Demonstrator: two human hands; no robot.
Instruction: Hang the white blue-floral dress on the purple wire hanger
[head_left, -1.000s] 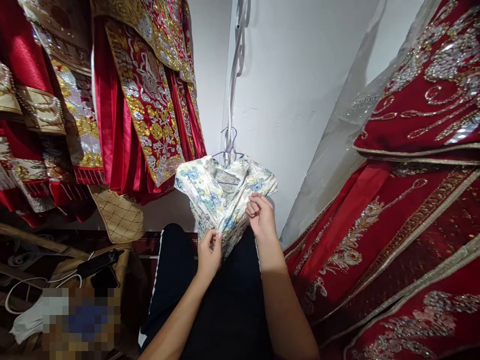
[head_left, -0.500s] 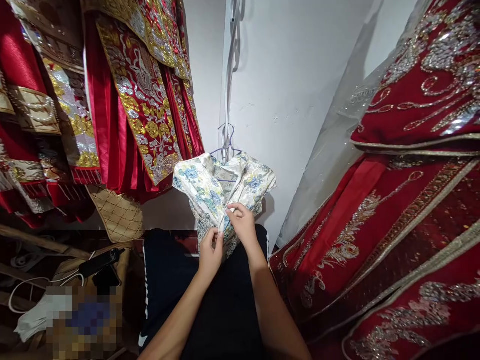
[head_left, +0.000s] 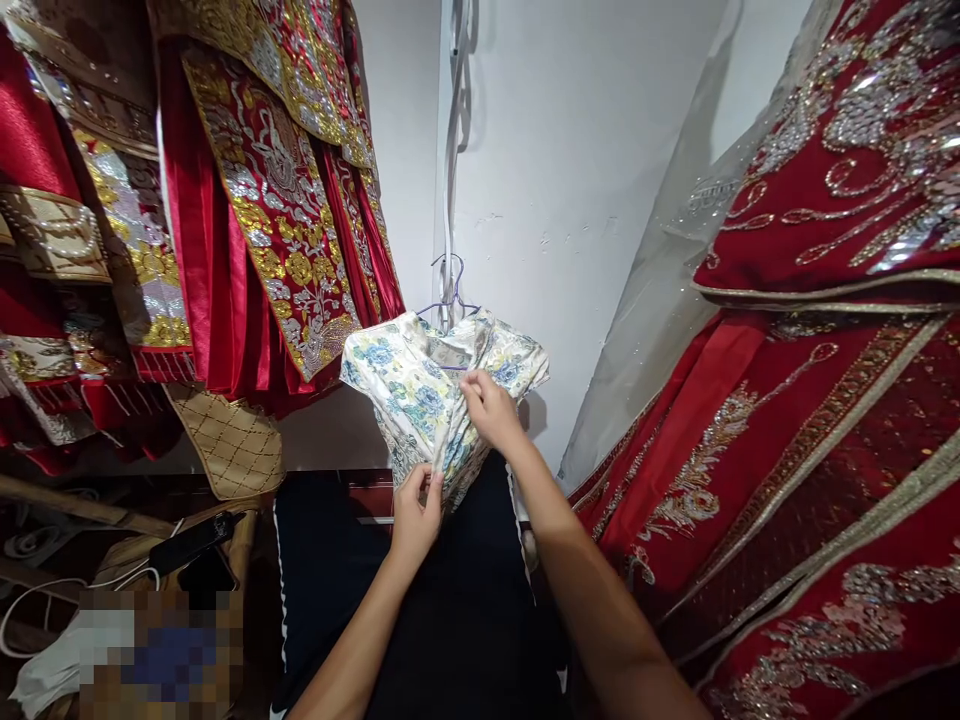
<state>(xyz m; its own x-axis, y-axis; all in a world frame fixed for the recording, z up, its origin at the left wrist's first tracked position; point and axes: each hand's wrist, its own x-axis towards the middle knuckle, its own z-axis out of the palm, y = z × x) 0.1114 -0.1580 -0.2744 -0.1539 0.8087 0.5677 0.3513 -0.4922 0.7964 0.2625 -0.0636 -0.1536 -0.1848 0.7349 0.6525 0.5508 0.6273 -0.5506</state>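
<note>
A short-sleeved floral garment (head_left: 405,375), white with blue and yellow flowers, hangs on a thin purple hanger (head_left: 452,290) against the wall. My left hand (head_left: 417,508) pinches the front edge low on the garment, thumb against fingers. Higher up, near the neckline, my right hand (head_left: 489,408) has its fingers closed on the other stretch of the front edge. The cloth between my hands is drawn into a slanting line. The garment's lower part drops toward my lap and is partly hidden by my hands.
Red embroidered garments (head_left: 292,240) hang at left, and beaded red dresses (head_left: 750,440) crowd the right beside sheer white fabric (head_left: 637,290). A wooden stool (head_left: 244,545) at lower left bears a black device (head_left: 191,540) and white cable. A white strap (head_left: 450,150) runs down the wall.
My right hand has moved up along the garment's front edge toward the neckline. My left hand keeps its pinch low on the front, shifted slightly down and left.
</note>
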